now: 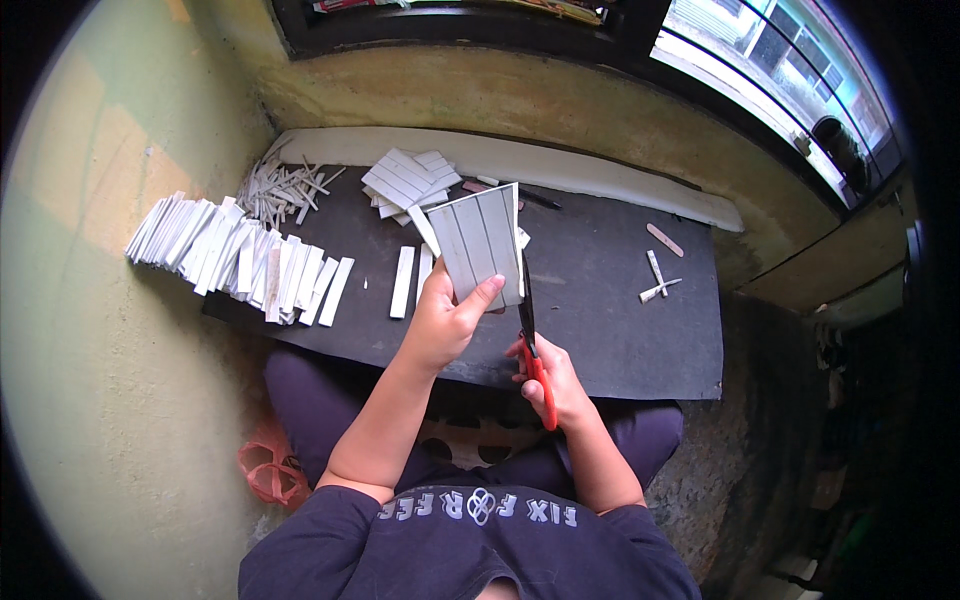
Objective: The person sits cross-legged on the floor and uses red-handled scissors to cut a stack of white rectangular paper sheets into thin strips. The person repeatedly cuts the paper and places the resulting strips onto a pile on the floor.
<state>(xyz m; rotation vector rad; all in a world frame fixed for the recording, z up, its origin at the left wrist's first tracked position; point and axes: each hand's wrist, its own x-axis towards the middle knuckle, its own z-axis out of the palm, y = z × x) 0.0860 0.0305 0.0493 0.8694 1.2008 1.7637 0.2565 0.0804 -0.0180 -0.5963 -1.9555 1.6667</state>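
Note:
My left hand point(437, 325) grips a white sheet point(468, 238) ruled with dark lengthwise lines, its thumb lying on the front face. In my right hand point(566, 385) is a pair of scissors point(541, 372) with red handles, my fingers round the grips. The dark blades point away from me along the right edge of the sheet; whether they are parted there is hard to make out. Just left of the sheet, a loose white strip point(401, 283) lies on the black tabletop point(620, 340). A stack of similar lined sheets point(398, 172) rests behind my left hand.
Many white strips point(215, 250) lie in a long row at the left, with thin offcuts point(285, 188) heaped behind. A flat stick point(664, 240) and a small craft knife point(660, 290) sit at the right. Walls bound the left and back; a pink plastic bag point(272, 468) is on the floor.

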